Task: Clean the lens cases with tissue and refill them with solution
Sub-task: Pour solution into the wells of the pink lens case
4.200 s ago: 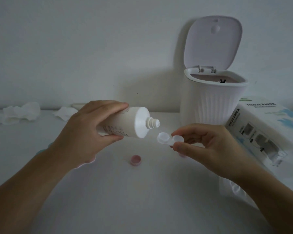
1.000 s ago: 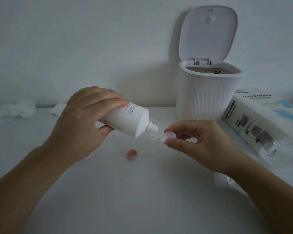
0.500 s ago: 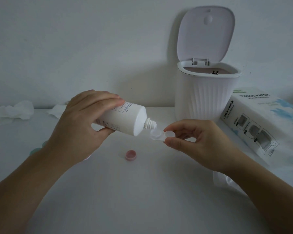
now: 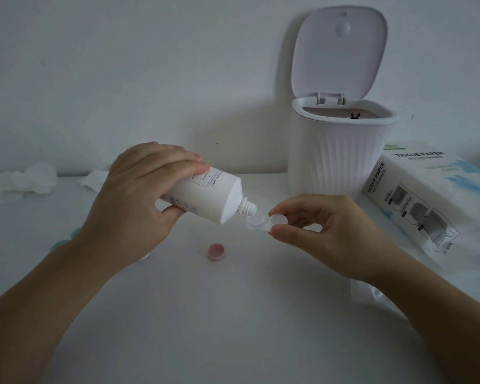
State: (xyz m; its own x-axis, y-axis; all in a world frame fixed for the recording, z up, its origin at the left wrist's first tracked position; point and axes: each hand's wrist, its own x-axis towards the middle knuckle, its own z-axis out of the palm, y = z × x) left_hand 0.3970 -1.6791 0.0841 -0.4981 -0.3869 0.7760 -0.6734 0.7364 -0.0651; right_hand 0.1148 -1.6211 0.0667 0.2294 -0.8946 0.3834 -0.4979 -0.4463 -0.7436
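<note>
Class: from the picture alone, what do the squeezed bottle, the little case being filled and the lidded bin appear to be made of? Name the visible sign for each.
Solution bottle: probably opaque white plastic, matte, with a moulded threaded nozzle.
Lens case: likely clear or translucent plastic; the table shows faintly through its wells.
Bin: seemingly rigid white plastic, with moulded vertical ribs and a hinged lid.
</note>
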